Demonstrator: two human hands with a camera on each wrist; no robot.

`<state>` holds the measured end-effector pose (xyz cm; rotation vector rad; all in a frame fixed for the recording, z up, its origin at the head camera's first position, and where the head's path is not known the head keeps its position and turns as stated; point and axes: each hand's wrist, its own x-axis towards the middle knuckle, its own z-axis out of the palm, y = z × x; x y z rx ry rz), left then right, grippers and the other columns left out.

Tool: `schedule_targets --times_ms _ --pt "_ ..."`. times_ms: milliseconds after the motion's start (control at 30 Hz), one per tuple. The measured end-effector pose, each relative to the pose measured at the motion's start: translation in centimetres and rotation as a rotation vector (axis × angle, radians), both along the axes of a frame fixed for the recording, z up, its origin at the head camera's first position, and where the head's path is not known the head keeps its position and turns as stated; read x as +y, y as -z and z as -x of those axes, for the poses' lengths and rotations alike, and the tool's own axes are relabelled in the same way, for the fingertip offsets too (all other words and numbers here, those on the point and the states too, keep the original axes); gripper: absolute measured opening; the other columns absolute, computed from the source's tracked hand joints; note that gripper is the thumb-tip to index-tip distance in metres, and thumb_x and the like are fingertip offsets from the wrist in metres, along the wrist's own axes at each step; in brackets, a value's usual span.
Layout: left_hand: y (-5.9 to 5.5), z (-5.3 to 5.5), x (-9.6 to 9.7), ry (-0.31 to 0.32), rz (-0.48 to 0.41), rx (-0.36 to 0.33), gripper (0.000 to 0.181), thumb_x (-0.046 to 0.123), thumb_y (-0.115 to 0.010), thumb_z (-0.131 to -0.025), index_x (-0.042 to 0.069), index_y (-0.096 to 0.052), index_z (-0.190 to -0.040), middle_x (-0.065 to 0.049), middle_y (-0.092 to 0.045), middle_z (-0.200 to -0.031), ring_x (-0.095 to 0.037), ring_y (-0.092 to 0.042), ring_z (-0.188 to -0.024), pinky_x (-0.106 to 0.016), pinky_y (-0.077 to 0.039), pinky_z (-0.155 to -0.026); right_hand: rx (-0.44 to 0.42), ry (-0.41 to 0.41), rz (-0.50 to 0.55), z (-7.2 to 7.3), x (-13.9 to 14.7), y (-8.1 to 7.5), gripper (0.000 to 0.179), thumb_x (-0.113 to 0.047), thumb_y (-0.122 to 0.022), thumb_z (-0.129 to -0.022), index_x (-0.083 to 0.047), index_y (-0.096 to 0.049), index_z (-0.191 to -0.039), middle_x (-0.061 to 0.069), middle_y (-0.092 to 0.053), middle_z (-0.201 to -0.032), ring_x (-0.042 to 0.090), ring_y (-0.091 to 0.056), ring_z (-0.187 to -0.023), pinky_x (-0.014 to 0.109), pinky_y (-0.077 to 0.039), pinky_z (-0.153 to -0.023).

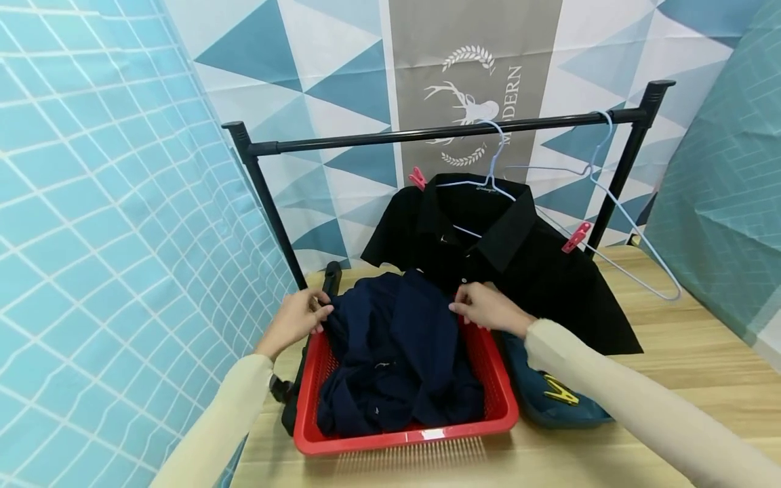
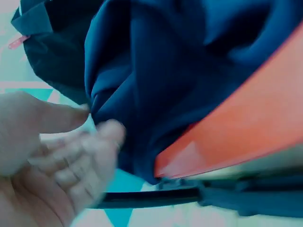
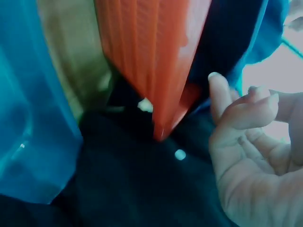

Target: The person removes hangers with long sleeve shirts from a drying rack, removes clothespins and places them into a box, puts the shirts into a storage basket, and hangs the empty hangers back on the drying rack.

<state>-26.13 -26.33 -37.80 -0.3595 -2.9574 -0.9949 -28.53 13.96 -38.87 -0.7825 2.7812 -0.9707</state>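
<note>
A crumpled navy garment (image 1: 396, 346), with small white marks, fills the red plastic basket (image 1: 405, 434). At the basket's far left corner is my left hand (image 1: 299, 315), its thumb and fingertips right at the garment's edge. The left wrist view shows a gap between thumb (image 2: 64, 118) and fingers, with no cloth clearly gripped. My right hand (image 1: 488, 306) is above the far right corner, fingers bent beside the navy cloth. No cloth shows between those fingers in the right wrist view. Behind them, a black collared shirt (image 1: 549, 291) hangs on a light-blue hanger (image 1: 493, 159).
A black rack (image 1: 390, 137) spans the back. Pink clips (image 1: 576, 237) sit at the shirt's shoulders, and another hanger (image 1: 641, 237) hangs at right. A dark blue bag (image 1: 567, 407) lies right of the basket, and a black object (image 1: 291, 407) lies along its left side.
</note>
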Motion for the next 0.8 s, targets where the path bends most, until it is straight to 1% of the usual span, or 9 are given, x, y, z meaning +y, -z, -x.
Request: schedule_targets --times_ms 67,167,233,300,400,533,667,733,800 --pt "-0.5 1.1 0.1 -0.045 0.06 -0.061 0.049 0.034 -0.065 -0.103 0.0 -0.055 -0.136 -0.008 -0.069 -0.075 -0.025 -0.069 -0.063 -0.038 -0.055 -0.07 -0.043 0.04 -0.026 1.9 -0.7 -0.1 0.03 -0.022 -0.063 -0.105 0.005 -0.064 -0.118 0.009 -0.067 -0.073 0.015 -0.057 -0.049 0.031 -0.049 -0.047" --pt "-0.4 2.5 0.6 -0.033 0.122 -0.162 0.066 0.038 -0.066 -0.102 -0.006 -0.046 -0.146 -0.009 -0.068 -0.071 -0.024 -0.07 -0.061 -0.038 -0.058 -0.071 -0.125 0.073 -0.047 3.7 -1.7 0.1 0.051 -0.026 -0.065 -0.103 0.011 -0.053 -0.136 0.01 -0.066 -0.07 0.015 -0.058 -0.048 0.03 -0.049 -0.047" --pt "-0.1 3.1 0.9 -0.011 0.129 -0.187 0.063 0.033 -0.068 -0.101 -0.009 -0.049 -0.144 -0.009 -0.068 -0.069 -0.022 -0.07 -0.06 -0.036 -0.059 -0.071 -0.162 0.08 -0.069 4.5 -2.5 0.2 0.058 -0.026 -0.067 -0.102 0.012 -0.049 -0.142 0.011 -0.065 -0.067 0.015 -0.058 -0.048 0.029 -0.05 -0.048" --pt "0.2 3.6 1.1 -0.005 0.113 -0.185 0.053 0.024 -0.071 -0.099 -0.01 -0.055 -0.138 -0.009 -0.069 -0.07 -0.021 -0.07 -0.059 -0.035 -0.059 -0.07 -0.168 0.08 -0.092 5.0 -3.2 0.2 0.059 -0.025 -0.07 -0.1 0.012 -0.05 -0.142 0.01 -0.064 -0.065 0.015 -0.059 -0.048 0.029 -0.051 -0.049" --pt "0.5 3.8 1.4 -0.017 0.11 -0.145 0.036 0.012 -0.073 -0.097 -0.008 -0.066 -0.125 -0.008 -0.069 -0.07 -0.018 -0.069 -0.056 -0.034 -0.059 -0.069 -0.133 0.074 -0.121 5.4 -3.8 0.3 0.05 -0.019 -0.074 -0.097 0.009 -0.059 -0.136 0.01 -0.063 -0.062 0.016 -0.061 -0.048 0.029 -0.052 -0.05" --pt "0.8 3.9 1.5 -0.027 0.159 -0.031 0.018 0.003 -0.07 -0.095 -0.003 -0.074 -0.111 -0.011 -0.07 -0.074 -0.014 -0.066 -0.049 -0.031 -0.058 -0.064 -0.05 0.061 -0.091 5.6 -3.9 0.4 0.027 -0.012 -0.075 -0.095 0.003 -0.072 -0.116 0.008 -0.062 -0.06 0.016 -0.06 -0.045 0.029 -0.052 -0.05" --pt "0.7 3.9 1.6 -0.017 0.159 0.067 0.017 0.001 -0.067 -0.095 -0.003 -0.076 -0.11 -0.018 -0.073 -0.085 -0.014 -0.066 -0.048 -0.03 -0.057 -0.06 -0.002 0.057 -0.016 5.6 -3.5 0.1 0.008 -0.009 -0.074 -0.095 -0.002 -0.076 -0.097 0.006 -0.061 -0.059 0.016 -0.059 -0.046 0.029 -0.05 -0.049" --pt "0.4 3.8 1.6 -0.03 0.14 0.101 0.018 0.004 -0.068 -0.096 -0.002 -0.076 -0.11 -0.018 -0.073 -0.089 -0.015 -0.066 -0.054 -0.03 -0.056 -0.06 -0.006 0.059 0.037 5.5 -3.2 -0.3 0.01 -0.01 -0.072 -0.097 -0.003 -0.074 -0.091 0.006 -0.061 -0.06 0.017 -0.058 -0.048 0.03 -0.049 -0.049" --pt "-0.2 3.5 1.5 -0.041 0.139 0.165 0.018 0.008 -0.07 -0.096 0.001 -0.077 -0.11 -0.016 -0.074 -0.092 -0.018 -0.066 -0.06 -0.032 -0.055 -0.062 0.0 0.071 0.091 5.2 -2.8 -0.7 0.012 -0.013 -0.07 -0.099 -0.005 -0.074 -0.091 0.006 -0.061 -0.061 0.017 -0.058 -0.051 0.03 -0.048 -0.051"
